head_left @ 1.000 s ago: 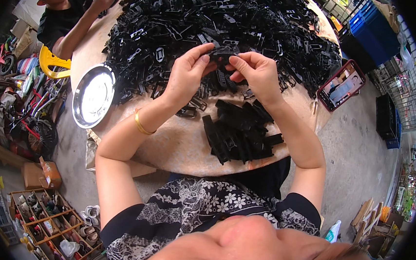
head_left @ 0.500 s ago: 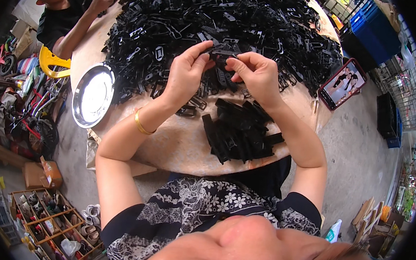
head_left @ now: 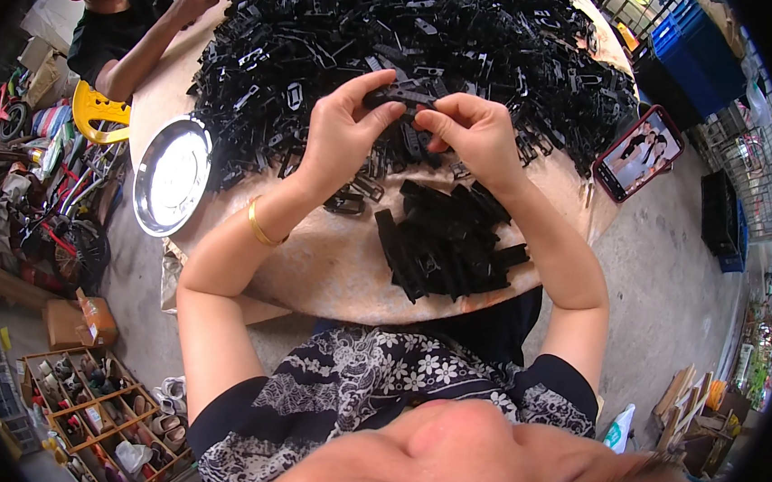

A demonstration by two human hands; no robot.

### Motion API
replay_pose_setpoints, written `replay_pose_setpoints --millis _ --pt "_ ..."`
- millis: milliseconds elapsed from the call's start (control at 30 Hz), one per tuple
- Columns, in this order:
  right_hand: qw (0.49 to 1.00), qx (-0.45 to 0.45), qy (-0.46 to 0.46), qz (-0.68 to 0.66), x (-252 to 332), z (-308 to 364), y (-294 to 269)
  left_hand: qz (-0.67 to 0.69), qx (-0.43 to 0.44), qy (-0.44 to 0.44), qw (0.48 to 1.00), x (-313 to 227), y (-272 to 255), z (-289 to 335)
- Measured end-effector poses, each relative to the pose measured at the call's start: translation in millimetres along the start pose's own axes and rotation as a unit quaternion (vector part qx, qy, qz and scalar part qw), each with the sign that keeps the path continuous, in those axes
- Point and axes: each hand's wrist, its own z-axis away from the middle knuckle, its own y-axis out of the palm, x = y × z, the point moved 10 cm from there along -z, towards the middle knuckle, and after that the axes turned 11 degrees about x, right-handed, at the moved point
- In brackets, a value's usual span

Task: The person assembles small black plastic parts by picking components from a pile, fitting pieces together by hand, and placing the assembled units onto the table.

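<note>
Pale tabletop (head_left: 320,268) bears a heap of black parts (head_left: 320,41). Over the heap's near side, the left hand (head_left: 345,125) holds a black piece (head_left: 408,95) between slightly parted thumb and forefinger; the right hand (head_left: 477,138) pinches its end. A slipping fingertip could lose it among lookalikes.

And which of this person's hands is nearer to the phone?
The right. The right hand is to the left of the phone, with nothing but tabletop and black parts between; the left hand is farther left.
</note>
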Motion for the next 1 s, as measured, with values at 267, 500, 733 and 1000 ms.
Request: replay_pose_setpoints --millis 267,500,733,1000 --pt "0.995 0.015 -0.075 0.069 16.5 -9.4 -17.8 0.147 0.074 0.011 0.986 1.9 9.9 -4.4" --pt "0.982 0.054 -0.136 0.122 40.9 0.7 -1.6 0.298 0.141 -0.004 0.944 -1.2 21.7 -3.7" --pt "0.976 0.201 0.043 0.071 11.2 -8.3 -23.3 0.209 0.288 0.013 0.934 -32.0 55.2 18.8" --pt "0.826 0.281 0.048 0.486 -3.8 12.6 13.7 0.002 0.446 0.170 0.879 -55.3 79.2 42.5"
